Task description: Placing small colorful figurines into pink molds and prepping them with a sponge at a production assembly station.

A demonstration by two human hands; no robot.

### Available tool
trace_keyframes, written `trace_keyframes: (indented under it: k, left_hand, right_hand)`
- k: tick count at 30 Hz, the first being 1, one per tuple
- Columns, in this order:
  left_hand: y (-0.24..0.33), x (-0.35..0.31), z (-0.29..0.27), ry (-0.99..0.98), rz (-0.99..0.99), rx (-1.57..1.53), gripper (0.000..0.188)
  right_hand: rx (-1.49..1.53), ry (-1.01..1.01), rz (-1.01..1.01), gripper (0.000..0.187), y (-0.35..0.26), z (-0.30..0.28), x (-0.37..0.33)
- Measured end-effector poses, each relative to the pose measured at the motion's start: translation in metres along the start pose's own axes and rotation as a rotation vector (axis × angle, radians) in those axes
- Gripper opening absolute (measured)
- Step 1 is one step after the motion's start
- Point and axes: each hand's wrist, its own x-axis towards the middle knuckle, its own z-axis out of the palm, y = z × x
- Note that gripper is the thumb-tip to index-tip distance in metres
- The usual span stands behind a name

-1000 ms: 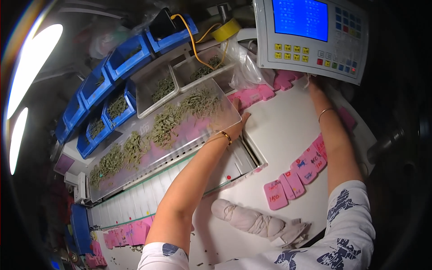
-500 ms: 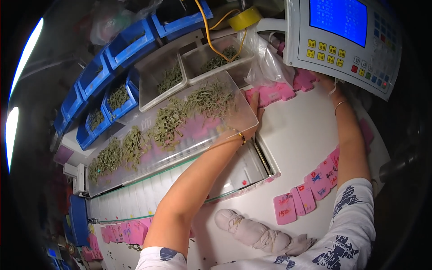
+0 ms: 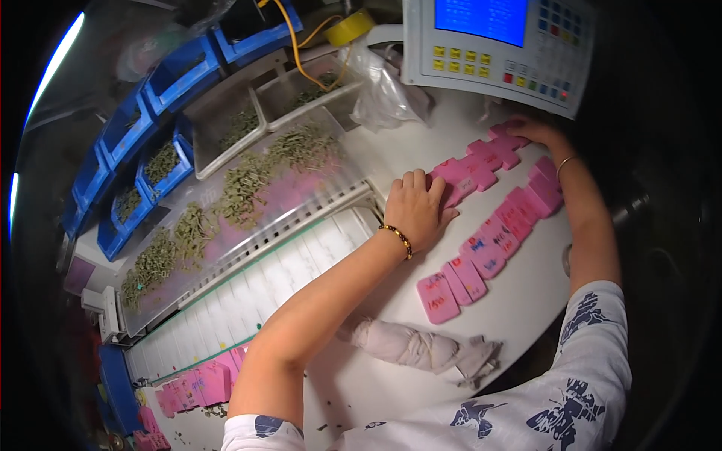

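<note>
A row of pink foam pieces [image 3: 475,167] with notched edges lies on the white table between my two hands. My left hand [image 3: 416,207] is at the near left end of the row, its fingers bent and the thumb against the table side. Around the far right end curl the fingers of my right hand [image 3: 538,132]; its fingertips are partly hidden. Nearer to me runs a second row of pink foam blocks [image 3: 485,252] with handwritten marks, apart from both hands. A beaded bracelet circles my left wrist.
A grey control panel [image 3: 496,64] with a blue screen overhangs the far right. Left of it lies a clear plastic bag [image 3: 383,94]. A clear tray [image 3: 218,240] holds heaps of dried green stems; blue bins [image 3: 180,79] stand behind. A wrapped cloth bundle [image 3: 421,347] lies near me.
Both hands have drawn the notched pink row away from the plastic bag and nearer to me, toward the marked blocks. My left hand has come out from behind the clear tray. The view has shifted.
</note>
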Motion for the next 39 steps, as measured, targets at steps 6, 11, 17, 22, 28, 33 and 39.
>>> trace_keyframes:
  k: [6,11,17,22,28,33,39]
  left_hand:
    - [0.023,-0.017,0.009,-0.006,0.025,-0.142,0.059]
    - [0.028,-0.045,-0.023,0.262,-0.078,-0.173,0.059]
    - [0.054,-0.108,-0.066,-0.096,-0.077,-0.338,0.075]
    - [0.06,-0.121,-0.069,-0.325,-0.147,-0.458,0.077]
    - [0.056,-0.134,-0.095,-0.419,-0.2,-0.283,0.073]
    - [0.041,-0.195,-0.126,-0.201,0.083,-0.251,0.069]
    - [0.024,-0.223,-0.113,-0.158,0.25,-0.06,0.06]
  right_hand:
    - [0.187,0.1,-0.044,0.057,0.053,0.026,-0.039]
    - [0.098,0.466,0.058,0.053,0.041,0.042,-0.063]
    - [0.068,0.295,0.128,0.057,0.044,0.048,-0.09]
    - [-0.163,0.457,0.223,0.063,0.02,0.066,-0.106]
    - [-0.197,0.284,0.147,0.07,0.011,0.068,-0.134]
    - [-0.149,0.323,0.272,0.07,-0.022,0.07,-0.155]
    - [-0.079,0.323,0.197,0.071,-0.037,0.077,-0.16]
